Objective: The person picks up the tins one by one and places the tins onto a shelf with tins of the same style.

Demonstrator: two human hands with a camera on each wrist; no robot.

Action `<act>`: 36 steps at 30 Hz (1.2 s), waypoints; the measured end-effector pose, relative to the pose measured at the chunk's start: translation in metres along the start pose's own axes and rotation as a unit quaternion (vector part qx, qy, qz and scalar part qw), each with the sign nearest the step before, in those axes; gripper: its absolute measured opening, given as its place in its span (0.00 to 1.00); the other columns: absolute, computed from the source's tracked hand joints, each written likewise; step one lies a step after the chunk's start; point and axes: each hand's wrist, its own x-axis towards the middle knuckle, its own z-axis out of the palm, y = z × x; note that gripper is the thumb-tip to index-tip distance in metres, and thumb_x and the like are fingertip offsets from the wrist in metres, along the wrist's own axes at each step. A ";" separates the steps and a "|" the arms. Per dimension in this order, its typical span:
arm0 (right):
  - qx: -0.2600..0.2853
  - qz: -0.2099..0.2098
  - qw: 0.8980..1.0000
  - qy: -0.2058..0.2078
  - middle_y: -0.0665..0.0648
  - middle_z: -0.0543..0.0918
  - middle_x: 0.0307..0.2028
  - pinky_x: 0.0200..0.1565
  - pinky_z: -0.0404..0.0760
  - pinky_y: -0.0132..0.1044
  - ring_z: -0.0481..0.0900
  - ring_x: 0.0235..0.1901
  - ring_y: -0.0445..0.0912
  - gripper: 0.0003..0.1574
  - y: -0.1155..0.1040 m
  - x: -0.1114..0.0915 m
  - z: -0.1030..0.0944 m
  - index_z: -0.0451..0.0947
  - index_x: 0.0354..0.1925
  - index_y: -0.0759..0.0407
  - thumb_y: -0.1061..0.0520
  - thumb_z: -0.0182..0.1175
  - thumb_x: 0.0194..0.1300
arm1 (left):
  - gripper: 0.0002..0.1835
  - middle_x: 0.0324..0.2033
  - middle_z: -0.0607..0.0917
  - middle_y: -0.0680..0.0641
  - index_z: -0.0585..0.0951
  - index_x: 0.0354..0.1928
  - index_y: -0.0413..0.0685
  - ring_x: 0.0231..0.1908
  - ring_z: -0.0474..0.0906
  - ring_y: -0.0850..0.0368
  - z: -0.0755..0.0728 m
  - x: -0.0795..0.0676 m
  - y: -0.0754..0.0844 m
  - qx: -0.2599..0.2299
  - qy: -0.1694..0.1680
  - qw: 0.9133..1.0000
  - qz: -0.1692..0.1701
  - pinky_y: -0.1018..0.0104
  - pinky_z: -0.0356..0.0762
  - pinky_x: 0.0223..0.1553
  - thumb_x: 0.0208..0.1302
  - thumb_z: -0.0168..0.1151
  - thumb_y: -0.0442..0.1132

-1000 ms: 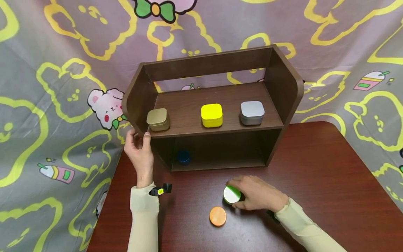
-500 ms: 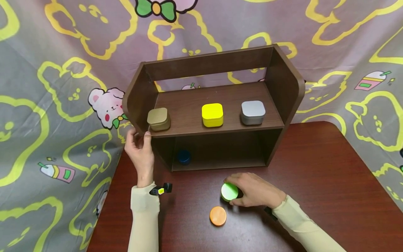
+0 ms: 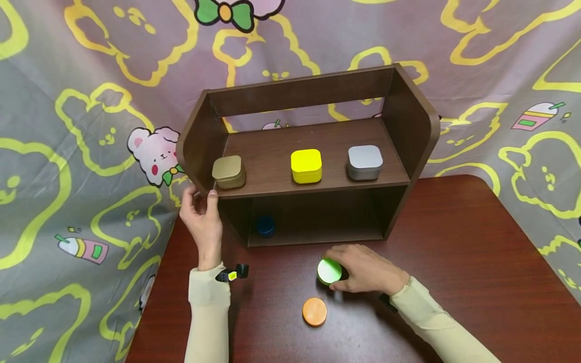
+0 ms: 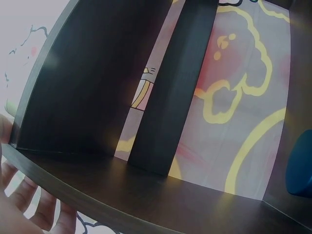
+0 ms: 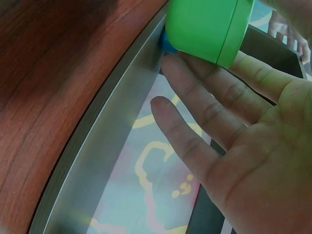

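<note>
My right hand (image 3: 367, 269) grips a round green tin (image 3: 329, 271) between thumb and fingers in front of the shelf. Seen from the right wrist, the green tin (image 5: 207, 29) is in the grasp while other fingers stretch out away from it. My left hand (image 3: 201, 222) holds the left side panel of the dark brown two-tier shelf (image 3: 272, 106), thumb in front. In the left wrist view its fingers (image 4: 44, 207) lie on the outer side of that panel. An orange round tin (image 3: 314, 311) lies on the table, nearer to me than the green one.
On the upper tier stand a gold tin (image 3: 229, 172), a yellow tin (image 3: 306, 166) and a silver tin (image 3: 365, 163). A blue round tin (image 3: 265, 227) sits at the left of the lower tier. Patterned cloth (image 3: 104, 212) surrounds the reddish-brown table (image 3: 463, 252).
My right hand has moved the green tin a little toward the shelf and slightly left. The left hand keeps its hold on the shelf; the other tins stay put.
</note>
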 end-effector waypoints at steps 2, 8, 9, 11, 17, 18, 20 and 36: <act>-0.004 -0.002 1.000 0.003 0.44 0.85 0.43 0.42 0.81 0.35 0.80 0.39 0.36 0.30 0.001 0.001 0.000 0.81 0.51 0.49 0.42 0.79 0.52 | 0.09 0.35 0.83 0.57 0.84 0.44 0.40 0.37 0.79 0.60 0.000 0.000 0.000 0.001 -0.002 1.000 -0.001 0.70 0.78 0.43 0.63 0.64 0.28; 0.002 0.005 1.000 0.004 0.44 0.85 0.43 0.42 0.81 0.35 0.80 0.39 0.36 0.30 0.004 0.005 -0.002 0.81 0.51 0.49 0.44 0.79 0.52 | 0.08 0.36 0.83 0.57 0.84 0.44 0.41 0.37 0.80 0.60 0.000 0.000 0.000 0.002 -0.005 1.000 -0.002 0.71 0.79 0.44 0.64 0.64 0.29; 0.004 0.008 1.000 0.003 0.45 0.85 0.43 0.43 0.81 0.35 0.80 0.39 0.36 0.30 0.004 0.006 -0.002 0.81 0.51 0.49 0.44 0.79 0.52 | 0.08 0.36 0.83 0.57 0.84 0.44 0.41 0.37 0.80 0.59 0.000 -0.001 0.001 0.001 -0.005 1.000 -0.002 0.71 0.79 0.44 0.64 0.64 0.29; 0.006 0.011 1.000 0.000 0.45 0.86 0.44 0.43 0.82 0.36 0.81 0.39 0.36 0.31 0.006 0.007 -0.003 0.81 0.52 0.50 0.44 0.79 0.52 | 0.08 0.36 0.83 0.56 0.84 0.44 0.42 0.37 0.80 0.60 0.000 -0.001 0.001 0.001 -0.005 1.000 -0.002 0.71 0.79 0.44 0.64 0.64 0.29; 0.012 0.016 1.000 -0.008 0.45 0.86 0.44 0.44 0.82 0.35 0.80 0.39 0.36 0.30 0.010 0.009 -0.002 0.81 0.52 0.50 0.45 0.79 0.54 | 0.08 0.35 0.83 0.56 0.84 0.44 0.40 0.37 0.79 0.60 0.000 0.000 -0.001 0.004 -0.004 1.000 -0.002 0.71 0.79 0.43 0.63 0.64 0.27; 0.013 0.017 1.000 -0.008 0.46 0.86 0.44 0.43 0.82 0.35 0.80 0.39 0.36 0.30 0.010 0.010 -0.002 0.81 0.52 0.50 0.45 0.79 0.54 | 0.08 0.35 0.83 0.57 0.83 0.44 0.39 0.37 0.79 0.60 0.000 0.000 -0.001 0.003 -0.003 1.000 -0.002 0.71 0.79 0.43 0.63 0.64 0.27; 0.011 0.019 1.000 -0.007 0.46 0.86 0.44 0.43 0.82 0.35 0.80 0.39 0.37 0.30 0.011 0.011 -0.002 0.81 0.53 0.51 0.45 0.79 0.54 | 0.09 0.35 0.83 0.57 0.83 0.44 0.37 0.37 0.79 0.61 0.000 0.000 -0.002 0.005 -0.001 1.000 -0.003 0.71 0.78 0.43 0.63 0.64 0.27; 0.024 0.036 0.999 -0.013 0.47 0.87 0.45 0.44 0.81 0.37 0.80 0.39 0.38 0.31 0.013 0.024 0.000 0.81 0.55 0.51 0.45 0.78 0.55 | 0.08 0.34 0.82 0.56 0.84 0.44 0.40 0.36 0.78 0.60 0.000 0.000 0.001 -0.004 -0.003 1.000 -0.005 0.71 0.77 0.42 0.62 0.64 0.27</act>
